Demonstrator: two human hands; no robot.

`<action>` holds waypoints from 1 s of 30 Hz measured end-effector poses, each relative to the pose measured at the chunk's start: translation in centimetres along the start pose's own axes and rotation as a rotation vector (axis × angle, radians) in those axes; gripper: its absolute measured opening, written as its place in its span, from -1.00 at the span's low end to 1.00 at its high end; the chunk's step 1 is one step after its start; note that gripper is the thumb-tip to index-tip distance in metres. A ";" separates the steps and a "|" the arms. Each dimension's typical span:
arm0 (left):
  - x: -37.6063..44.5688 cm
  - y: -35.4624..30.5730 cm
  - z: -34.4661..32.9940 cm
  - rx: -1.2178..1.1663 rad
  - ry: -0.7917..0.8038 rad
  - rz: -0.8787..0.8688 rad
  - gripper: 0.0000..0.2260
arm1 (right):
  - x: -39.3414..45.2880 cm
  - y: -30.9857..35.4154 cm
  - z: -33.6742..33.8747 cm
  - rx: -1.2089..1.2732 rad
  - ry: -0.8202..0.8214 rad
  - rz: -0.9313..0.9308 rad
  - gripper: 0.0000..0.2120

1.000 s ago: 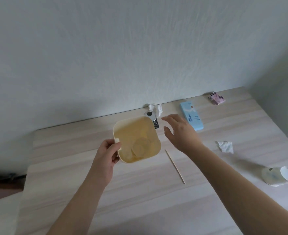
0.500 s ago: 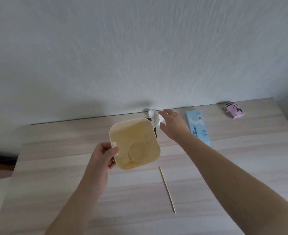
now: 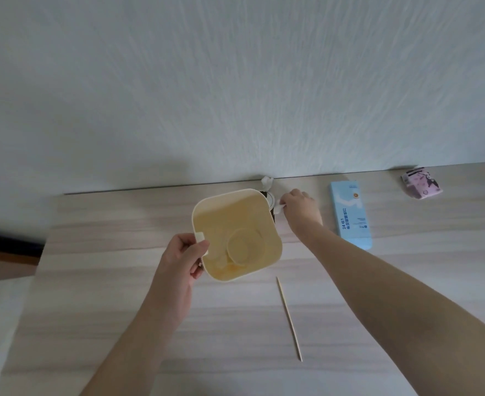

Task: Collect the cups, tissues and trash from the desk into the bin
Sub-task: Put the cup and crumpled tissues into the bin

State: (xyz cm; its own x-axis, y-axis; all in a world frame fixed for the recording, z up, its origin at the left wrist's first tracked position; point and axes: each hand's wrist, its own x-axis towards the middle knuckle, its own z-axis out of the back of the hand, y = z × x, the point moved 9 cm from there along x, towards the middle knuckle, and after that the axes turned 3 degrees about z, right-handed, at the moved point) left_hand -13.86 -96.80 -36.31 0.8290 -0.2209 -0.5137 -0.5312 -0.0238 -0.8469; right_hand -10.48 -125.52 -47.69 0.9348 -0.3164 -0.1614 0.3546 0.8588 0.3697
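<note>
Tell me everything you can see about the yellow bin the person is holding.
The bin is a small pale-yellow tub, plastic by its look, squarish with rounded corners and an open top tilted toward the camera. A small white tab sticks out from its left rim, and the left hand pinches the rim there, holding the bin above the desk. Inside lie a round cup and some pale crumpled pieces. The bin's far corner hides part of the trash by the wall.

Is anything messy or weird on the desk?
Yes. A thin wooden stick lies loose and slanted on the bare desk. A crumpled white tissue sits jammed at the wall edge, behind the bin. Nothing looks spilled or broken.
</note>
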 end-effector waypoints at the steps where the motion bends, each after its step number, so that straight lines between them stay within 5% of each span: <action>1: 0.0 -0.1 0.2 -0.004 -0.007 0.000 -0.75 | 0.1 0.1 0.3 0.041 -0.025 -0.005 -0.70; 6: 0.0 -0.1 1.3 -0.026 -0.034 0.025 -0.74 | 1.9 2.3 2.5 0.146 -0.134 0.014 -0.69; 13: -0.3 0.5 2.6 -0.027 -0.056 0.026 -0.63 | 4.8 4.3 -0.5 -0.039 0.060 0.019 -0.60; 20: -0.3 0.7 3.8 -0.033 -0.064 0.010 -0.72 | 4.9 3.2 -0.4 -0.018 0.005 -0.026 -0.72; 26: -0.8 1.1 4.3 -0.039 -0.061 0.007 -0.70 | 2.4 3.2 2.2 0.365 -0.097 -0.095 -0.90; 30: -1.3 1.3 4.5 -0.021 -0.044 -0.003 -0.72 | -1.1 3.9 4.5 0.575 -0.176 -0.102 -0.86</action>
State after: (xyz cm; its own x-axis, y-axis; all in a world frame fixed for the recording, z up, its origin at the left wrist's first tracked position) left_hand -14.83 -92.19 -37.41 0.8372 -0.1778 -0.5172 -0.5319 -0.0453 -0.8456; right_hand -10.04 -123.59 -41.92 0.8678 -0.4893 -0.0864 0.3511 0.4809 0.8034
